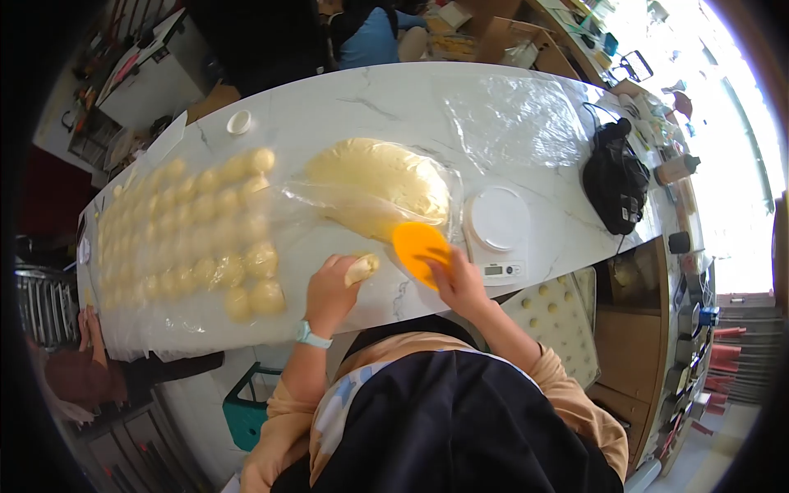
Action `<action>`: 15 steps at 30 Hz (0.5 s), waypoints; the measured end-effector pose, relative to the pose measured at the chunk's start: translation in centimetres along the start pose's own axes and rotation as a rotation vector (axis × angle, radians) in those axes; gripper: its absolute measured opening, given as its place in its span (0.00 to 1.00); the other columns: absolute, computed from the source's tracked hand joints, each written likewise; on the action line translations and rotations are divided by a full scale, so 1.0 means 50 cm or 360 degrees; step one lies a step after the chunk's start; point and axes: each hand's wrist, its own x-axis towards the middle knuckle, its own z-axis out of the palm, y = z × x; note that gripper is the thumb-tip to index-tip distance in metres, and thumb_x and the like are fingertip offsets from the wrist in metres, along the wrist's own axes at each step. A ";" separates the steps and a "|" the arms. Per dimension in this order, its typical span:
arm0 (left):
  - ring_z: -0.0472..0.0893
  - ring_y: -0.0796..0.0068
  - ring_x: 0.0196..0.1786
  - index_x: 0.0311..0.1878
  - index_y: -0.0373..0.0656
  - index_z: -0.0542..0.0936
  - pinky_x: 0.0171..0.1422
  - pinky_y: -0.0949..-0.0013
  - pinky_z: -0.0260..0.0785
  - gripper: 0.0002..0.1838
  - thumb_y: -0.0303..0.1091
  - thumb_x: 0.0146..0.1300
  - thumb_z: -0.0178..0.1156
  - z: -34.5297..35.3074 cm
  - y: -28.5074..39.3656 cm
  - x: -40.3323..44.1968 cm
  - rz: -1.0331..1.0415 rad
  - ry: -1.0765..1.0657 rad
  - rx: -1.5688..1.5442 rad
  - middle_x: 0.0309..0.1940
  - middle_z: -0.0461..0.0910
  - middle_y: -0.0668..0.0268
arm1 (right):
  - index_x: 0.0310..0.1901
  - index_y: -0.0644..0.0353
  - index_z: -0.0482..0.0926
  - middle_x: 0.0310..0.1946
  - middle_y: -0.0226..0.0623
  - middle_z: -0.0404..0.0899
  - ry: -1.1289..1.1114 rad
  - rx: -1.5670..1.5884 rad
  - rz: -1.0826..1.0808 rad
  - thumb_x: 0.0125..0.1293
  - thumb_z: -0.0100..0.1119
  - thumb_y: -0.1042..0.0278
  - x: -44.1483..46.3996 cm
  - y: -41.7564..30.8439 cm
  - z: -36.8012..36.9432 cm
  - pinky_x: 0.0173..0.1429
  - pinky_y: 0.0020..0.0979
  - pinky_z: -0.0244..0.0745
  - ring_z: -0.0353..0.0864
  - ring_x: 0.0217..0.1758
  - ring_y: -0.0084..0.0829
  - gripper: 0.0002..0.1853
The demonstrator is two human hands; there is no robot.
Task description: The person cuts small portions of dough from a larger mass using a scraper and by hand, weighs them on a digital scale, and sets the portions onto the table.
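My left hand (330, 289) is closed around a small piece of pale dough (362, 269), which sticks out past the thumb side above the table. My right hand (461, 283) grips a round orange scraper (417, 249) at its lower right edge. Just beyond the scraper lies a large mass of yellow dough (378, 177), partly under clear plastic. A white digital scale (498, 226) with a round plate stands to the right of it. Many dough balls (209, 214) rest in rows at the left beneath a clear plastic sheet.
A white marble table (386, 103) curves around me. On it are a small white cup (239, 122), a plastic sheet (518, 119) and a black bag (615, 177). A tray of small pieces (555, 316) sits low right. Another person (78, 366) is at the left end, a green crate (246, 411) below.
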 end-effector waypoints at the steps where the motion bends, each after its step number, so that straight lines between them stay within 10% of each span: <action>1: 0.80 0.52 0.40 0.43 0.42 0.81 0.43 0.58 0.73 0.17 0.32 0.48 0.68 -0.031 0.037 -0.001 -0.0064 -0.0147 0.0068 0.35 0.80 0.55 | 0.51 0.65 0.66 0.36 0.45 0.82 0.0122 0.0119 0.0051 0.68 0.52 0.73 -0.024 0.003 -0.027 0.34 0.34 0.78 0.84 0.32 0.38 0.12; 4: 0.81 0.52 0.39 0.41 0.39 0.82 0.43 0.61 0.74 0.14 0.32 0.50 0.68 -0.050 0.097 -0.015 -0.0176 -0.0432 -0.0067 0.33 0.81 0.53 | 0.52 0.65 0.67 0.39 0.41 0.81 0.0597 0.0077 0.0108 0.69 0.52 0.73 -0.070 0.015 -0.105 0.39 0.28 0.75 0.82 0.37 0.29 0.13; 10: 0.82 0.56 0.34 0.39 0.33 0.81 0.40 0.65 0.74 0.16 0.36 0.52 0.69 0.042 0.188 -0.026 -0.0209 0.0021 -0.0907 0.30 0.82 0.53 | 0.51 0.64 0.67 0.38 0.43 0.80 0.0988 -0.0298 0.0211 0.69 0.53 0.70 -0.103 0.014 -0.231 0.41 0.28 0.75 0.81 0.37 0.29 0.12; 15: 0.79 0.59 0.44 0.52 0.39 0.76 0.50 0.63 0.70 0.24 0.38 0.54 0.69 0.143 0.181 -0.049 0.0059 0.0085 0.0114 0.41 0.79 0.56 | 0.52 0.63 0.68 0.42 0.38 0.77 0.1051 -0.0175 0.0294 0.70 0.53 0.64 -0.115 0.023 -0.279 0.48 0.26 0.71 0.76 0.43 0.25 0.15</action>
